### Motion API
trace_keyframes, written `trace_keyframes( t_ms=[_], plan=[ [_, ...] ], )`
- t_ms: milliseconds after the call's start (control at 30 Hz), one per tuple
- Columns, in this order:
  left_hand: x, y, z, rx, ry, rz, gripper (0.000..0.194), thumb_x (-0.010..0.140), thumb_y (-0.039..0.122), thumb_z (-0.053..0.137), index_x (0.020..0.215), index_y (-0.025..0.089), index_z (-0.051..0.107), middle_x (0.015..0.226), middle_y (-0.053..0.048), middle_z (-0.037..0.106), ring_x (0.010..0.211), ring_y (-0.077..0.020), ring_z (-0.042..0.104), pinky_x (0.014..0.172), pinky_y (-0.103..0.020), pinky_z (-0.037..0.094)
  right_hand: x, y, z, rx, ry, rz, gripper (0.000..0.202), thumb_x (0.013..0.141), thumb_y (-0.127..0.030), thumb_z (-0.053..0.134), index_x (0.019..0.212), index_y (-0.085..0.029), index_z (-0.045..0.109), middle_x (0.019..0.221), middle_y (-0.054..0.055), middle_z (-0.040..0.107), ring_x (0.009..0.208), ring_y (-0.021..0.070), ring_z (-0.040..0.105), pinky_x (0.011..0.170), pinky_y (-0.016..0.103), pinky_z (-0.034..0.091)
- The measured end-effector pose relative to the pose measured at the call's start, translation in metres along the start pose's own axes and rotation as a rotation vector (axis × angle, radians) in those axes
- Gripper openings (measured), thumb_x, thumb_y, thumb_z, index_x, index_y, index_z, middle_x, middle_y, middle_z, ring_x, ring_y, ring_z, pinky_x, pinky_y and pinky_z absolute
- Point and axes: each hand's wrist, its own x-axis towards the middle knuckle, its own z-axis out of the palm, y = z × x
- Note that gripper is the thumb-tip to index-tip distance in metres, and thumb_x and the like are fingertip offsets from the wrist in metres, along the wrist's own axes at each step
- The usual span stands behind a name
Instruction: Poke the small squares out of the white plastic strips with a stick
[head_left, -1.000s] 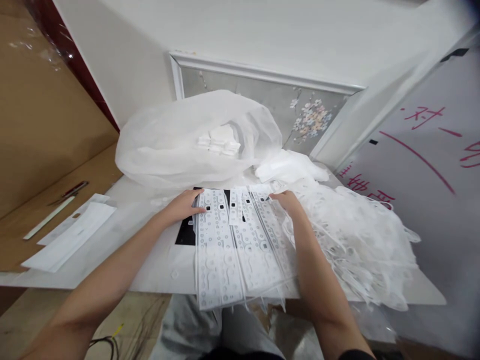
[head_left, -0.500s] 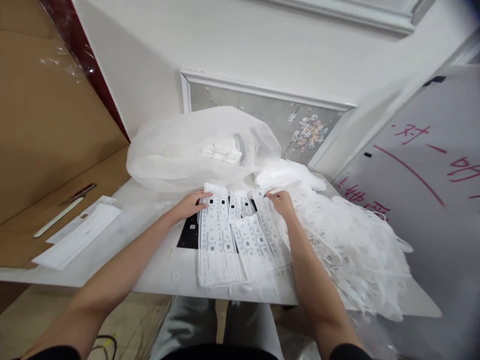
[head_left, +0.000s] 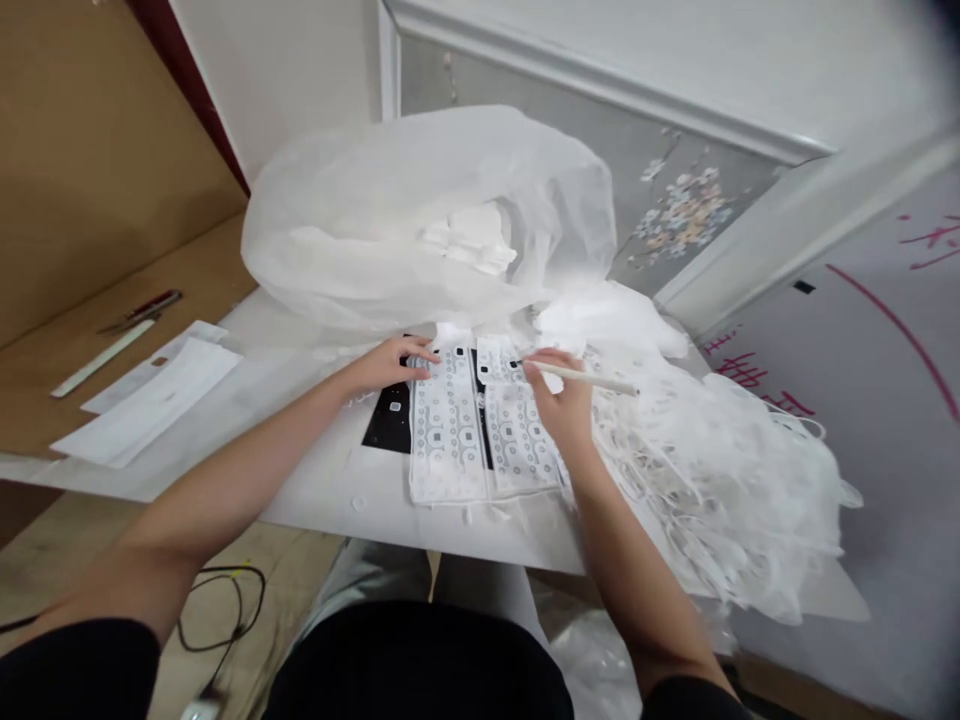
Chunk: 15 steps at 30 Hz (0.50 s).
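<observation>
My left hand (head_left: 391, 364) lies with fingers apart on the upper left edge of a white printed sheet (head_left: 450, 435), which has grey patterns and small black squares. My right hand (head_left: 561, 388) is closed round a slim, pale, pen-like stick (head_left: 604, 379). The stick's front end points left, close to a black square on a smaller printed piece (head_left: 495, 362). Whether the tip touches it I cannot tell. Beneath the sheets a black board (head_left: 386, 420) shows at the left and in the gap between them.
Behind the sheets stands a large translucent bag (head_left: 330, 270) with white pieces inside. A heap of thin white scraps (head_left: 720, 490) covers the table's right side. At left lie white strips (head_left: 150, 405), a pale flat bar (head_left: 101, 358) and a red-handled tool (head_left: 154, 305). A framed picture (head_left: 750, 130) leans behind.
My right hand, earlier at the right-hand sheet's top, now holds the pale stick nearer the middle. My left hand still rests on the left sheet. The camera view has shifted and tilted downward.
</observation>
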Motion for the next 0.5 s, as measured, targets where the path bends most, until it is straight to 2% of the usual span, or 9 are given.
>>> trace_keyframes(
  t_ms=[100, 167, 200, 333, 500],
  plan=[
    [-0.006, 0.015, 0.002, 0.029, -0.033, -0.029, 0.073, 0.073, 0.056, 0.077, 0.138, 0.027, 0.060, 0.159, -0.009, 0.036, 0.145, -0.0321, 0.036, 0.121, -0.044, 0.028, -0.029, -0.043, 0.024, 0.315, -0.400, 0.059, 0.019, 0.090, -0.040, 0.064, 0.095, -0.025, 0.076, 0.095, 0.005, 0.076, 0.094, 0.0228, 0.070, 0.089, 0.040, 0.054],
    [-0.009, 0.020, 0.004, 0.099, -0.069, -0.004, 0.087, 0.073, 0.056, 0.077, 0.149, 0.027, 0.045, 0.163, -0.008, 0.030, 0.149, -0.0316, 0.028, 0.122, -0.044, 0.024, -0.045, -0.056, 0.038, 0.376, -0.569, 0.122, 0.018, 0.090, -0.039, 0.065, 0.092, -0.025, 0.076, 0.093, 0.004, 0.077, 0.089, 0.0224, 0.072, 0.082, 0.037, 0.056],
    [-0.010, 0.022, 0.005, 0.134, -0.092, 0.018, 0.094, 0.073, 0.056, 0.077, 0.153, 0.027, 0.038, 0.164, -0.007, 0.026, 0.151, -0.0315, 0.024, 0.123, -0.044, 0.022, -0.051, -0.058, 0.043, 0.374, -0.608, 0.149, 0.017, 0.089, -0.038, 0.065, 0.090, -0.024, 0.076, 0.093, 0.003, 0.078, 0.087, 0.0223, 0.072, 0.079, 0.036, 0.056],
    [-0.014, 0.021, 0.010, 0.240, -0.195, 0.072, 0.119, 0.068, 0.061, 0.078, 0.161, 0.026, 0.013, 0.168, -0.008, 0.006, 0.154, -0.0325, 0.009, 0.124, -0.044, 0.016, -0.059, -0.053, 0.051, 0.341, -0.586, 0.199, 0.016, 0.088, -0.035, 0.066, 0.087, -0.023, 0.076, 0.089, 0.004, 0.078, 0.082, 0.0219, 0.072, 0.075, 0.035, 0.055],
    [-0.016, 0.025, 0.015, 0.305, -0.259, 0.061, 0.124, 0.066, 0.064, 0.076, 0.161, 0.025, 0.007, 0.168, -0.011, 0.002, 0.154, -0.0345, 0.004, 0.124, -0.046, 0.014, -0.058, -0.051, 0.049, 0.342, -0.577, 0.175, 0.016, 0.088, -0.037, 0.067, 0.088, -0.024, 0.077, 0.089, 0.004, 0.078, 0.084, 0.0224, 0.072, 0.079, 0.036, 0.055]
  ],
)
